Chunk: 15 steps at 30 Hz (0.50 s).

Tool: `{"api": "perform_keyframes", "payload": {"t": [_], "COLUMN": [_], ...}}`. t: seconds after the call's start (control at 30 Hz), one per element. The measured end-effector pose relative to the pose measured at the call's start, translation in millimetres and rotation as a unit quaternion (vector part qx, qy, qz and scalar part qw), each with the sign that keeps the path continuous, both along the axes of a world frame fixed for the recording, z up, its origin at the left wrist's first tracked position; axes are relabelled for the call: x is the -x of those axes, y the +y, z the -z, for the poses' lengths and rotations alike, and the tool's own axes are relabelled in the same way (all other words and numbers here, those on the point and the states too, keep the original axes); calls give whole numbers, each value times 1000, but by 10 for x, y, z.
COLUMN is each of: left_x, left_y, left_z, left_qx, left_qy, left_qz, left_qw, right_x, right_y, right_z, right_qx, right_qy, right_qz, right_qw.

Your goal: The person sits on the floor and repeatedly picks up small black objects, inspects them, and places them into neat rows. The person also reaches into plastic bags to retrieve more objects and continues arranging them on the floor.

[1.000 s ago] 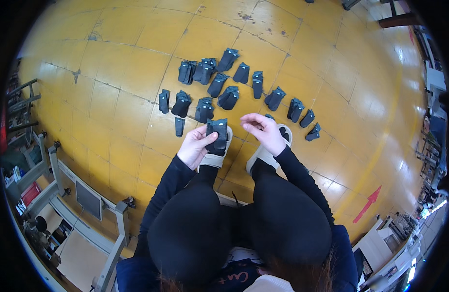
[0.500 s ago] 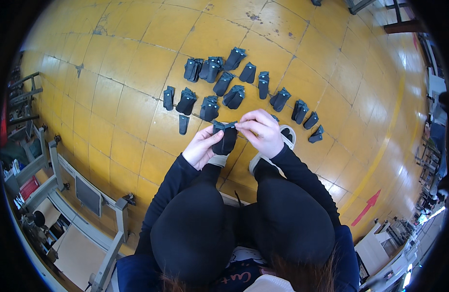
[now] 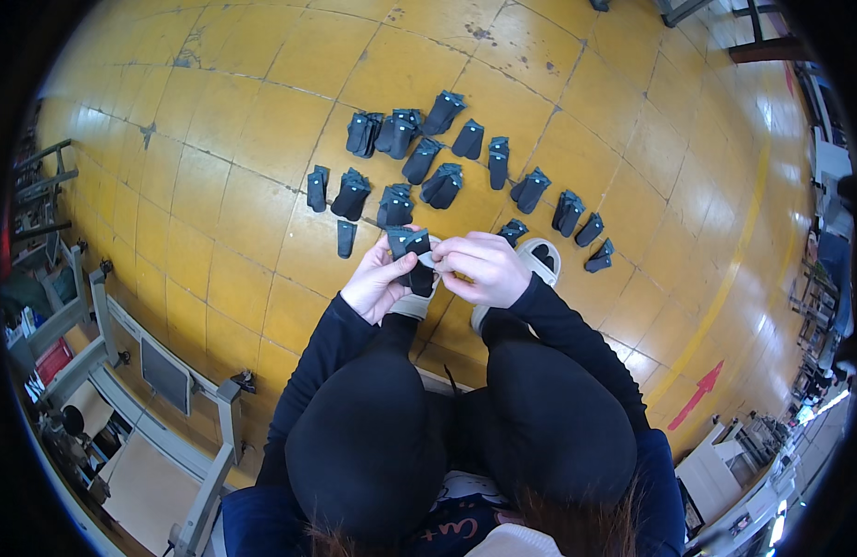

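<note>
My left hand [image 3: 380, 283] is closed around a small stack of dark fabric pieces [image 3: 410, 243] with teal-green upper edges, thumb in front. At the stack's right side, my right hand [image 3: 489, 266] has its fingers pinched at a small pale grey flap [image 3: 426, 259]; whether the flap belongs to the stack or is separate I cannot tell. Just beyond my hands lies a similar bundle [image 3: 395, 206] on the yellow tiled floor [image 3: 243, 200]. Another bundle [image 3: 513, 232] rests beyond my right hand, close to my right shoe [image 3: 540, 257].
Several more dark bundles with teal edges, such as one at the back [image 3: 444, 113] and one at the right [image 3: 567, 213], are spread in rough rows. A grey metal frame [image 3: 226, 422] stands at the left. A red arrow [image 3: 697, 395] marks the floor at the right.
My right hand has moved slightly left and down from the top corner of the stack to its side, where a pale flap now shows. The stack has shifted a little left.
</note>
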State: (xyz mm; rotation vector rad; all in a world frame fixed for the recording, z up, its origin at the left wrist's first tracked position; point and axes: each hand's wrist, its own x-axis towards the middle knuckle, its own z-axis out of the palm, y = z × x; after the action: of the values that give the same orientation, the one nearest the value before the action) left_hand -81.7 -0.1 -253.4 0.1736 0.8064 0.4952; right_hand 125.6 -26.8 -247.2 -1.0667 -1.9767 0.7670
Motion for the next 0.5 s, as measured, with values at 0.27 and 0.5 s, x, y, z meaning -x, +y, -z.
{"api": "perform_keyframes", "payload": {"t": [0.27, 0.5], "left_x": [15, -6], "left_y": [5, -41], "left_z": [12, -30], "left_qx": [8, -5], "left_qy": [-8, -13], "left_qz": [-9, 22], "left_qw": [1000, 1000], "right_x": [24, 37], "right_y": [-5, -102], "right_z": [-31, -61], "right_qx": [53, 256], "right_qy": [66, 166], "right_qz": [5, 78], "right_qw": [996, 949]}}
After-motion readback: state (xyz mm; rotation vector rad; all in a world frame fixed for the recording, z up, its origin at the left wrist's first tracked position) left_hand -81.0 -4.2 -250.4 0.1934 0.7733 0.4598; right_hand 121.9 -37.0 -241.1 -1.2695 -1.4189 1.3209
